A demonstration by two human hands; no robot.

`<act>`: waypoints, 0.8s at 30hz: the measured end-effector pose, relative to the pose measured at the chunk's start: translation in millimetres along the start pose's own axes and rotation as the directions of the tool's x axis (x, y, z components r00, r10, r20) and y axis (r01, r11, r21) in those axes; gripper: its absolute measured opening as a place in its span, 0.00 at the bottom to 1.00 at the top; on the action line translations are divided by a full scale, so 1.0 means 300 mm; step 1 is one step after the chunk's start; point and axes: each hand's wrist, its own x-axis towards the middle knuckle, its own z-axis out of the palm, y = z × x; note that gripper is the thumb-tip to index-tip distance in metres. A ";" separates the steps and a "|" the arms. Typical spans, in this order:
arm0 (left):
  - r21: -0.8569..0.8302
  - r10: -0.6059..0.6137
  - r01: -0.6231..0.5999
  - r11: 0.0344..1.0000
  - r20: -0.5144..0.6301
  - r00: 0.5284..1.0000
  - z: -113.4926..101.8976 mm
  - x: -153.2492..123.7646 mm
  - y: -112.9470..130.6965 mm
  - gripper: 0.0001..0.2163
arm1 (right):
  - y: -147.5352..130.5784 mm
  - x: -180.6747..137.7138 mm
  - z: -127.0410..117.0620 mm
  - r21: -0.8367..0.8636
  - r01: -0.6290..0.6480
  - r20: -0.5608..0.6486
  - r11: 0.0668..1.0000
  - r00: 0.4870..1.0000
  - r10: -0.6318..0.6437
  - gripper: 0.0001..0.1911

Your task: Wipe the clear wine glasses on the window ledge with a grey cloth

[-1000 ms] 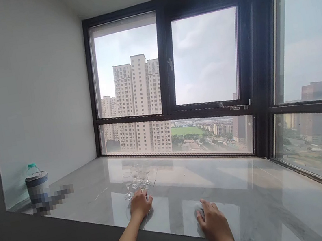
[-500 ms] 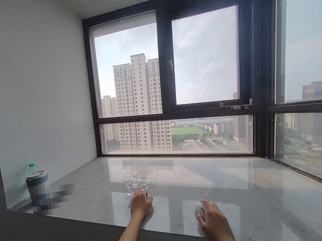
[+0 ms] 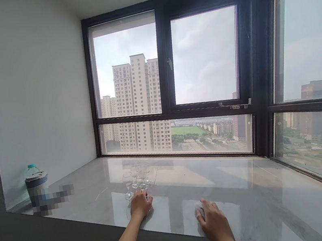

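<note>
My left hand [image 3: 140,203] rests near the front of the grey sill with its fingers curled. A clear glint shows between thumb and fingers, but what it holds is mostly hidden. Just behind it, several clear stemmed glasses [image 3: 128,187] stand upright in a close group. To the right, my right hand [image 3: 215,222] is closed over a crumpled pale grey cloth [image 3: 199,208], which lies against the shiny surface. The palm and fingers cover most of that cloth.
The polished stone sill [image 3: 255,203] ends in a front edge below my hands. A paper cup [image 3: 37,185] with a lid stands at the far left, before a green-capped bottle [image 3: 31,168]. Dark-framed windows [image 3: 175,112] close off the back and right.
The view has shifted very slightly. Both hands and the glasses keep their places.
</note>
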 end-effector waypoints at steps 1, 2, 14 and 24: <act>0.000 0.000 0.000 1.000 0.000 1.000 0.000 0.000 0.000 0.13 | 0.001 0.000 0.001 0.001 0.001 0.000 1.000 1.000 -0.001 0.25; 0.000 0.000 0.000 1.000 -0.002 1.000 0.001 0.000 0.000 0.13 | 0.002 0.001 0.003 0.001 0.001 0.000 1.000 1.000 -0.001 0.25; -0.001 0.010 -0.010 1.000 -0.013 1.000 0.008 0.004 -0.003 0.13 | 0.010 0.003 0.015 0.013 -0.005 -0.009 1.000 1.000 0.005 0.25; 0.014 -0.007 0.007 1.000 0.011 1.000 -0.011 -0.001 0.010 0.12 | 0.009 0.005 0.014 0.018 0.000 0.001 1.000 1.000 0.000 0.25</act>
